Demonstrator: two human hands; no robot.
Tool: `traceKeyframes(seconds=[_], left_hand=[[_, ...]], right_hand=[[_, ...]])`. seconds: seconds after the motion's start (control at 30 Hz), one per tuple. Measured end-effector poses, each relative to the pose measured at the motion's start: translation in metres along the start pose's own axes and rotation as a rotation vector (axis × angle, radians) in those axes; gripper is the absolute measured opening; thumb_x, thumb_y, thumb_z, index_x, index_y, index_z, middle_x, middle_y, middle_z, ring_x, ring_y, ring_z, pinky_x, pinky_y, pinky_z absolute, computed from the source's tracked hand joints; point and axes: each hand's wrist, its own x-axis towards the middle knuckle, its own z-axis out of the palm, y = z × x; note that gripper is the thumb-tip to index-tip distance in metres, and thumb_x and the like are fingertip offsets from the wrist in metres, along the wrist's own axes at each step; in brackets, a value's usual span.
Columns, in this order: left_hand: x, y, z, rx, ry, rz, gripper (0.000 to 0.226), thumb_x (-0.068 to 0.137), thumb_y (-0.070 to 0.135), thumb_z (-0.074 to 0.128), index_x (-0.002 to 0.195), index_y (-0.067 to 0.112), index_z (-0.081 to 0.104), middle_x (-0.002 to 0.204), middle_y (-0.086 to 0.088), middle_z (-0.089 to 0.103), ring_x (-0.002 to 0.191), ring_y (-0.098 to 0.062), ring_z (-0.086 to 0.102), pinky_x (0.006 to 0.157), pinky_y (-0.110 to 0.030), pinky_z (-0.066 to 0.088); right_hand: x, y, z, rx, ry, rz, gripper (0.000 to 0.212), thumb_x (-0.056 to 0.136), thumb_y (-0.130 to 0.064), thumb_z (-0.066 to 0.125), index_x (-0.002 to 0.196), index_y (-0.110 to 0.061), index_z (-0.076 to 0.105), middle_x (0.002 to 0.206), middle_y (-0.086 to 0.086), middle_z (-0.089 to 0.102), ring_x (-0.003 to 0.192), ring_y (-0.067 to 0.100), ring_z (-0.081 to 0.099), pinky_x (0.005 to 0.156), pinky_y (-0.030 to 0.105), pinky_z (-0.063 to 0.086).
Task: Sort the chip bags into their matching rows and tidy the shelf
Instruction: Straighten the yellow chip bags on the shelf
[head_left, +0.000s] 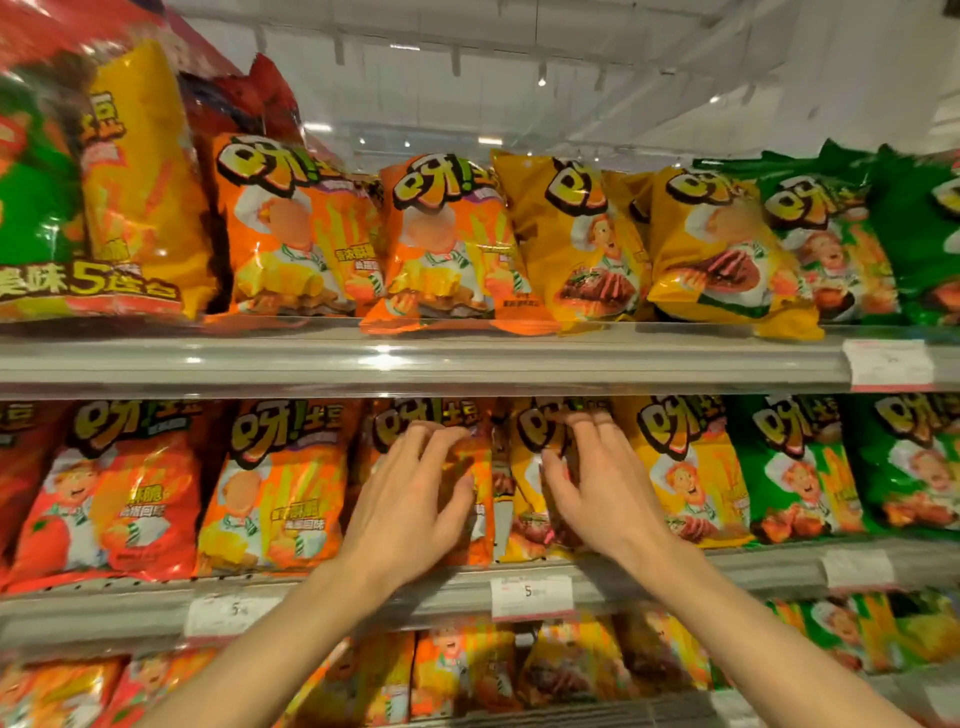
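Note:
Both my hands reach to the middle shelf (649, 577). My left hand (410, 499) lies with spread fingers on the front of an orange chip bag (480, 478) in the centre row. My right hand (592, 483) rests on the neighbouring yellow chip bag (524, 499), its fingertips up at the bag's top edge under the upper shelf and its thumb on the bag's face. Neither hand lifts a bag clear of the shelf. Red bags (109, 493), orange bags (275, 493), more yellow bags (685, 467) and green bags (800, 467) stand in rows left to right.
The upper shelf (467, 358) carries a large multipack (104, 182) at left, then orange (447, 239), yellow (727, 249) and green bags (914, 234), some tilted. A lower shelf holds more bags (467, 670). White price tags (530, 597) hang on the shelf fronts.

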Motion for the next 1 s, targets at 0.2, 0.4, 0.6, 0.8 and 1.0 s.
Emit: traceKeyframes(seconds=[0.2,0.4,0.6,0.8,1.0], left_hand=[[0.026,0.061,0.043,-0.132,-0.173,-0.233,0.062,0.093,0.037,0.062,0.148,0.028,0.033,0.133,-0.005,0.041,0.123,-0.027,0.050,0.100,-0.030,0.040],[0.050,0.077,0.059,-0.114,-0.278,-0.412,0.070,0.093,0.045,0.062,0.151,0.029,0.027,0.137,-0.015,0.048,0.128,-0.033,0.048,0.100,-0.033,0.040],[0.070,0.076,0.063,-0.246,-0.351,-0.482,0.051,0.088,0.040,0.071,0.132,0.027,0.047,0.097,-0.001,0.069,0.087,-0.021,0.067,0.077,-0.031,0.053],[0.076,0.064,0.061,-0.291,-0.411,-0.478,0.062,0.079,0.041,0.081,0.131,0.024,0.052,0.122,0.001,0.065,0.109,-0.021,0.063,0.096,-0.037,0.052],[0.075,0.058,0.057,-0.258,-0.453,-0.483,0.055,0.077,0.045,0.082,0.117,0.021,0.054,0.112,-0.001,0.067,0.101,-0.019,0.065,0.087,-0.034,0.055]], right_hand=[[-0.002,0.055,-0.031,0.063,-0.133,0.009,0.042,0.097,-0.036,0.054,0.133,-0.016,0.052,0.126,0.007,0.055,0.114,0.028,0.060,0.090,0.038,0.048],[0.002,0.063,-0.041,0.061,-0.209,0.019,0.055,0.100,-0.039,0.050,0.147,-0.013,0.037,0.138,0.008,0.052,0.126,0.026,0.054,0.096,0.034,0.044],[0.009,0.062,-0.044,0.052,-0.284,0.085,0.063,0.098,-0.039,0.055,0.149,-0.009,0.032,0.140,0.013,0.050,0.127,0.031,0.053,0.097,0.037,0.046],[0.022,0.057,-0.048,0.020,-0.476,0.146,0.066,0.093,-0.043,0.063,0.142,-0.009,0.036,0.128,0.012,0.055,0.117,0.032,0.057,0.087,0.035,0.049],[0.032,0.050,-0.051,0.023,-0.597,0.227,0.089,0.083,-0.054,0.073,0.148,-0.010,0.031,0.134,0.009,0.053,0.121,0.028,0.054,0.081,0.030,0.044]])
